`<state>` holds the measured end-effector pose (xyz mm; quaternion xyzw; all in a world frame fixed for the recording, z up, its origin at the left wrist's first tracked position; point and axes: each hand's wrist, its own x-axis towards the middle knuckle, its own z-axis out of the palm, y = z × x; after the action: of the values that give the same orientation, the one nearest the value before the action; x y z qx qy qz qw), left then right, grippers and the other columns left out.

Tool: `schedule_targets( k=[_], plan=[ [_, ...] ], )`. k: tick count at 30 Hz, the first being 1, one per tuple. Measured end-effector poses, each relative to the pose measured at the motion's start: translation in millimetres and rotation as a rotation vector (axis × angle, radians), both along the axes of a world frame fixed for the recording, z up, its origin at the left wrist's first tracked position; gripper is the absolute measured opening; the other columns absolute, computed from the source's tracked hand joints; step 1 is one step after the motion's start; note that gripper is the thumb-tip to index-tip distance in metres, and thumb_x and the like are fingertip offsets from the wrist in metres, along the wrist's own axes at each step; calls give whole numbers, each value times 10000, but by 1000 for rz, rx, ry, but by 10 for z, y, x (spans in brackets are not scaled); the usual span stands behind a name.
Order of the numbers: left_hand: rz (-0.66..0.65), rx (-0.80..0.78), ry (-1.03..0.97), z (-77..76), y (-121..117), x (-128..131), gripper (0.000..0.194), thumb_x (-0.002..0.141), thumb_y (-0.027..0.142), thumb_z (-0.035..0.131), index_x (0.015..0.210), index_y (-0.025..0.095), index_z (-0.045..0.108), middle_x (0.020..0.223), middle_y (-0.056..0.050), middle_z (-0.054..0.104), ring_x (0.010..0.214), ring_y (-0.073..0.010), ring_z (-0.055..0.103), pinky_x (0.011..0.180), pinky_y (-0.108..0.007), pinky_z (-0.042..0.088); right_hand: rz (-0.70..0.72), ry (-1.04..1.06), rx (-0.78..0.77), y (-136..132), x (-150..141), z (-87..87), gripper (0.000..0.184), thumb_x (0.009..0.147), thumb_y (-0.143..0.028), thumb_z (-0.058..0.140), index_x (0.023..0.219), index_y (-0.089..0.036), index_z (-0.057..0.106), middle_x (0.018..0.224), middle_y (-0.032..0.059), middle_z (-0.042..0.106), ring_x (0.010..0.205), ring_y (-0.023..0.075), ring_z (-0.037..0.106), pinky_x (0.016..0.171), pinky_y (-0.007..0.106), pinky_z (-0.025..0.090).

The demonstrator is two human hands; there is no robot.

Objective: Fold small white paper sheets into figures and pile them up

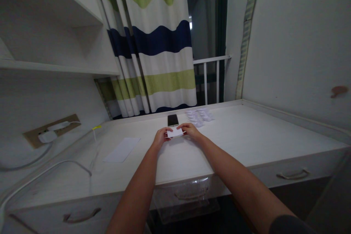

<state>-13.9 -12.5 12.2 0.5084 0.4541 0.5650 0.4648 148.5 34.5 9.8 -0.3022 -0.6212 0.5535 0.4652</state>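
Note:
Between my two hands is a small piece of white paper (174,132), held a little above the desk. My left hand (162,136) grips its left end, thumb on top and fingers curled beneath. At the right end, my right hand (190,131) pinches it in the same way. The paper looks folded, though its underside is hidden. Just beyond my hands lies a dark phone (173,120), flat on the desk. Several folded white paper pieces (199,116) sit in a cluster behind my right hand.
A flat white sheet (122,150) rests on the white desk (230,150) to the left. Cables (52,165) run along the left edge from a wall socket (51,131). A striped curtain (164,44) hangs behind the desk, and a shelf (55,67) juts out at upper left.

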Motion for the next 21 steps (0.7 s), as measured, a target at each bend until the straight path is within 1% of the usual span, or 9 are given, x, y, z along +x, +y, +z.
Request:
schedule_targets(
  k=[4, 7, 10, 12, 14, 17, 21],
  plan=[
    [8, 2, 16, 5, -9, 8, 184, 582, 264, 508, 682, 132, 588, 688, -36, 582, 516, -93, 515, 450, -197, 409, 4, 4, -3, 16, 0, -17, 217, 602, -123, 449, 645, -160, 659, 592, -1, 574, 529, 75, 492, 476, 176, 395],
    [40, 17, 66, -3, -10, 16, 182, 552, 257, 581, 683, 133, 601, 647, -14, 549, 529, -81, 478, 476, -207, 437, -2, 1, -11, 22, 1, -24, 234, 610, -126, 430, 650, -157, 659, 578, 0, 565, 525, 76, 491, 469, 174, 403],
    [54, 17, 100, -23, 8, 16, 214, 522, 259, 625, 693, 132, 605, 628, -1, 529, 538, -81, 477, 477, -210, 442, 6, 0, -6, 19, 1, -20, 224, 627, -139, 432, 655, -153, 653, 577, 0, 558, 526, 76, 490, 464, 175, 418],
    [55, 19, 107, -39, 29, 8, 223, 518, 256, 632, 700, 132, 603, 621, 5, 524, 531, -81, 484, 461, -203, 432, 10, 13, 1, 12, -2, -11, 202, 637, -144, 449, 680, -158, 646, 579, -7, 553, 518, 74, 489, 458, 177, 428],
    [60, 34, 102, -52, 51, -5, 228, 520, 248, 633, 714, 134, 599, 612, 9, 522, 524, -83, 489, 447, -195, 423, -4, 37, -2, 7, -8, -5, 187, 643, -147, 483, 749, -173, 635, 578, -19, 550, 501, 72, 492, 450, 182, 435],
    [81, 69, 110, -59, 70, -22, 243, 536, 244, 620, 755, 143, 589, 600, 17, 518, 507, -84, 492, 426, -183, 409, -37, 37, -34, 17, -20, -16, 218, 625, -151, 565, 838, -174, 602, 545, -32, 547, 470, 79, 504, 440, 193, 437],
    [100, 128, 199, -45, 63, -21, 280, 563, 227, 589, 832, 152, 571, 576, 31, 510, 448, -71, 472, 390, -169, 373, -22, 21, -50, 66, -28, -68, 264, 568, -128, 632, 826, -145, 575, 469, -51, 531, 416, 82, 506, 448, 208, 440]
  ],
)
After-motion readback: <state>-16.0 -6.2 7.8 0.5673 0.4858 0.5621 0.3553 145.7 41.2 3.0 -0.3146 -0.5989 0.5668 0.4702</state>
